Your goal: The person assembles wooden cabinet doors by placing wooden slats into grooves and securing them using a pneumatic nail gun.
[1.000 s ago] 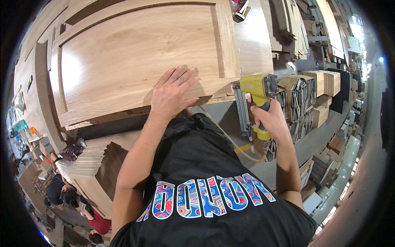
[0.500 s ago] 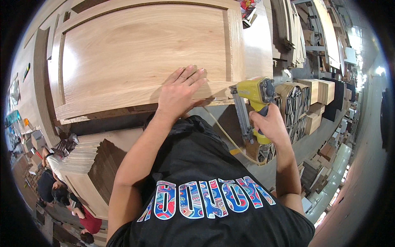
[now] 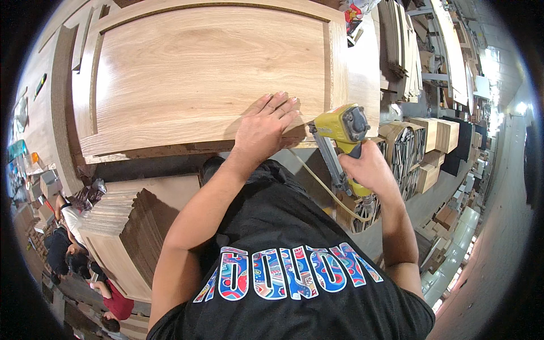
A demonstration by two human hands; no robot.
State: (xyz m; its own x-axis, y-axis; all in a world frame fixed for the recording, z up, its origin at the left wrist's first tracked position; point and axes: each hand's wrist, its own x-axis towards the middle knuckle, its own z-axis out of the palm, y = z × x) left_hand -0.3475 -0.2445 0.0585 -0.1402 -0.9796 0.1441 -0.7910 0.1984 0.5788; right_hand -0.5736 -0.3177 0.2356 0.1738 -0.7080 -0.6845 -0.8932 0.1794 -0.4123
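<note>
A wooden panel door [image 3: 209, 73] with a raised frame lies across the work table before me. My left hand [image 3: 265, 126] rests flat on its near rail, fingers stretched out toward the middle of the panel. To the right, my right hand [image 3: 367, 167] is wrapped round the handle of a yellow pneumatic nail gun [image 3: 343, 123]. The gun's nose reaches the door's near edge close to its right corner; whether it touches the wood I cannot tell. A pale air hose [image 3: 317, 174] runs from the gun's lower end toward my waist.
Stacked wooden boards [image 3: 124, 243] stand at the lower left, with people [image 3: 71, 249] beyond them. Bundles of thin strips [image 3: 405, 141] and wooden boxes [image 3: 439, 134] sit to the right. A red package [image 3: 352, 17] lies at the table's far right.
The nail gun has shifted slightly left along the door's near edge, its nose closer to my left hand. My view has moved a little, so the door appears farther right.
</note>
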